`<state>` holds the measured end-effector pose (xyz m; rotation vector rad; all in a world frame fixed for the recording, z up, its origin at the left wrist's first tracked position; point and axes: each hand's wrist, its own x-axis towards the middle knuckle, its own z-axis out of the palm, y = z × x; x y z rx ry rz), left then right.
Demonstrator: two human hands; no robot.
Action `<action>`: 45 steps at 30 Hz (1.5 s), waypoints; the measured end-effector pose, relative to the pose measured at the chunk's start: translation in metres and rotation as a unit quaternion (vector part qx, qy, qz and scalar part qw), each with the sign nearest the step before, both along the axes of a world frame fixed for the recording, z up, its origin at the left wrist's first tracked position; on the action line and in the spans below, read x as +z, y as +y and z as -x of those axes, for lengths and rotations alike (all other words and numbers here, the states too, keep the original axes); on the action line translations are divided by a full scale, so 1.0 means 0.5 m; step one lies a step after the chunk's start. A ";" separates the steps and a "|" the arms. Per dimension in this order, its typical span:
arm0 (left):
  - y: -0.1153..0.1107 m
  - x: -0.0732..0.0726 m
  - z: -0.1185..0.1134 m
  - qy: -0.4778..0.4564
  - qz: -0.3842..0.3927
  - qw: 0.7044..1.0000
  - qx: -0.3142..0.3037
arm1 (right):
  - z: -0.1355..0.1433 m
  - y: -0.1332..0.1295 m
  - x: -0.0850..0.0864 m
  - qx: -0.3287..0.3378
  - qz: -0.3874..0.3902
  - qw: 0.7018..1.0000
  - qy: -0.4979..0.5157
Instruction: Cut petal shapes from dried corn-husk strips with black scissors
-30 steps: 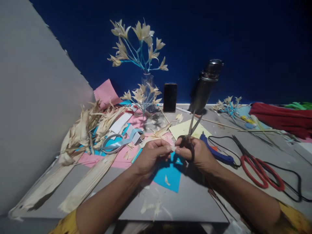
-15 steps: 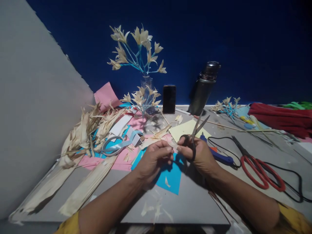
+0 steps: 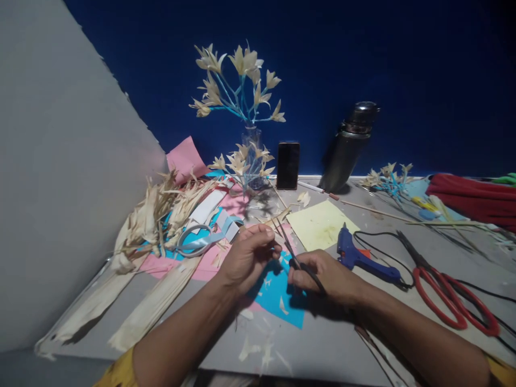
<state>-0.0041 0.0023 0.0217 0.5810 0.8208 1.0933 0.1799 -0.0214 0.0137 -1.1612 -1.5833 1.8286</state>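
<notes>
My left hand (image 3: 249, 257) is closed in a pinch, its fingertips together above a blue paper sheet (image 3: 292, 317). What it pinches is too small or hidden to make out. Small black-handled scissors (image 3: 288, 243) are in my right hand (image 3: 328, 277), the blades slightly apart and pointing up toward my left fingertips. Small pale husk scraps (image 3: 283, 306) lie on the blue sheet. Just beyond my hands is a yellow paper sheet (image 3: 322, 223). To the right of it rests a blue glue gun (image 3: 363, 258) with a black cord.
Dried husks (image 3: 157, 301) and a ribbon roll (image 3: 194, 240) are at left. Pale flowers on blue stems stand in a clear vase (image 3: 252, 153). Behind are a phone (image 3: 287, 166) and a leaning flask (image 3: 349, 148). Large red-handled scissors (image 3: 455, 295) lie at right.
My right hand has moved down, away from my left, and its scissors now lean leftward toward my left fingertips. The pale scrap between both hands no longer shows. The view has shifted slightly.
</notes>
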 end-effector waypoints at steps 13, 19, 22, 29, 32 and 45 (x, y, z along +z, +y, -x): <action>0.004 -0.001 0.004 0.016 -0.013 1.000 0.016 | -0.005 0.005 -0.012 0.037 -0.045 0.997 -0.055; 0.002 -0.001 0.004 0.021 -0.014 0.999 0.021 | -0.005 0.003 -0.014 0.022 -0.034 0.997 -0.064; 0.003 -0.001 0.004 0.024 -0.014 0.999 0.021 | -0.005 0.002 -0.014 0.011 -0.030 0.998 -0.061; 0.004 0.003 0.003 0.006 -0.014 1.000 0.018 | 0.002 -0.001 -0.009 -0.029 0.027 0.998 -0.053; 0.003 0.001 0.004 -0.023 0.003 1.000 0.005 | 0.006 0.000 -0.012 -0.058 0.040 0.997 -0.031; -0.023 -0.035 -0.023 0.006 0.038 0.995 -0.089 | -0.005 0.016 -0.013 -0.269 -0.063 0.960 0.055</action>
